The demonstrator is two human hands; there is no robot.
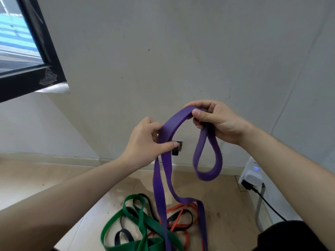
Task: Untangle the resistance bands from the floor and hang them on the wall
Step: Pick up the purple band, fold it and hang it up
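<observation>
Untangling purple band (166, 163): left hand (143, 144) and right hand (219, 122) are both gripping it; near tail is crossing green band (145, 221), so lifting slowly is looking best.

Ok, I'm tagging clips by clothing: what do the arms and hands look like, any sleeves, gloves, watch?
The left hand and the right hand are both bare: no gloves, no rings visible. The left forearm and right forearm are uncovered to the frame edge, with no sleeve, watch or band. Some black clothing shows at the lower right.

No legible text, seemingly.
</observation>
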